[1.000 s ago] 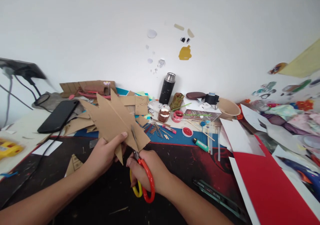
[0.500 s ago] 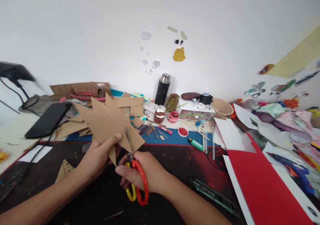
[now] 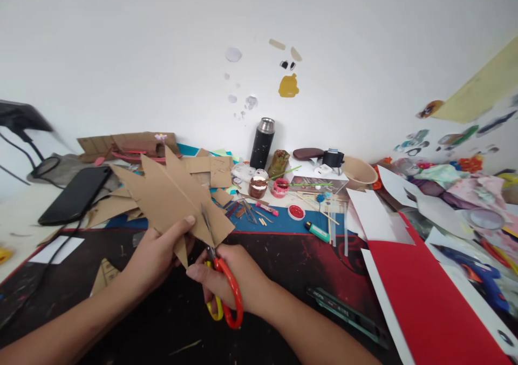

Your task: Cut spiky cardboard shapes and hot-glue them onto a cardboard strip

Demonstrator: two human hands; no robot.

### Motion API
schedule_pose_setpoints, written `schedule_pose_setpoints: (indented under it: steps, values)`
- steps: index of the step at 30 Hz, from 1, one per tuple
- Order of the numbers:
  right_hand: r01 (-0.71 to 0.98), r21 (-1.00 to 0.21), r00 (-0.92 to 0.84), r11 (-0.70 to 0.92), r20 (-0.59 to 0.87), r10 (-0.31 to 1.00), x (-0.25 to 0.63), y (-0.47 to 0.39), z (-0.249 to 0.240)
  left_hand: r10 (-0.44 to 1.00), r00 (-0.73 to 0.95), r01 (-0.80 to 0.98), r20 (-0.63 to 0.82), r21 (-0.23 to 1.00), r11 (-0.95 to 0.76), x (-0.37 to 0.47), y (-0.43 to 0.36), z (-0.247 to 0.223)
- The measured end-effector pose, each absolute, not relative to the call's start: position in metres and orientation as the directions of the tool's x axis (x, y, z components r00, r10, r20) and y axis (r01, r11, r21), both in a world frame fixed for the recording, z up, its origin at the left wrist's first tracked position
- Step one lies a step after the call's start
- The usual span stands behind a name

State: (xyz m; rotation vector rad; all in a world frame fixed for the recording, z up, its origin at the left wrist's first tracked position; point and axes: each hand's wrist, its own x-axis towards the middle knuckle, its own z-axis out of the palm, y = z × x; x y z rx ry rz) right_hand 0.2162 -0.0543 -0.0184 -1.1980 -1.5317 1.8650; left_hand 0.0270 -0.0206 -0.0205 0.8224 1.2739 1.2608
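A brown cardboard piece (image 3: 172, 195) with several pointed spikes is held up over the table. My left hand (image 3: 162, 251) pinches its lower part, the thumb on the front face. My right hand (image 3: 232, 278) grips scissors (image 3: 229, 295) with one red and one yellow handle. Their blades reach up over the cardboard's lower right part, near a cut edge. Some fingers of both hands are hidden behind the cardboard and the handles.
Behind stand a black flask (image 3: 262, 144) and paint jars (image 3: 258, 184). A phone (image 3: 75, 195) and cardboard scraps (image 3: 115, 208) lie left. Red card (image 3: 441, 300), a glue gun (image 3: 481, 273) and a cutter (image 3: 343, 313) are on the right.
The cardboard has tilted slightly to the left at its top. The scissor handles have shifted a little up and right in my right hand. The view has moved slightly.
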Motion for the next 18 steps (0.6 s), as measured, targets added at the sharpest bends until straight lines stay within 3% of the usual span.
schedule_pose_setpoints:
  steps: [7, 14, 18]
  values:
    - [0.104, -0.945, -0.563, -0.311, -0.314, 0.765, 0.216, -0.052, -0.029, 0.944, -0.203, -0.283, -0.261, 0.938, 0.199, 0.034, -0.02, -0.004]
    - [0.024, -0.91, -0.584, -0.414, -0.348, 0.733, 0.211, -0.048, -0.024, 0.947, -0.193, -0.262, -0.258, 0.943, 0.203, 0.025, -0.018, -0.019]
    - [0.027, -0.918, -0.605, -0.395, -0.33, 0.725, 0.212, -0.048, -0.023, 0.947, -0.2, -0.259, -0.252, 0.946, 0.197, 0.024, -0.017, -0.023]
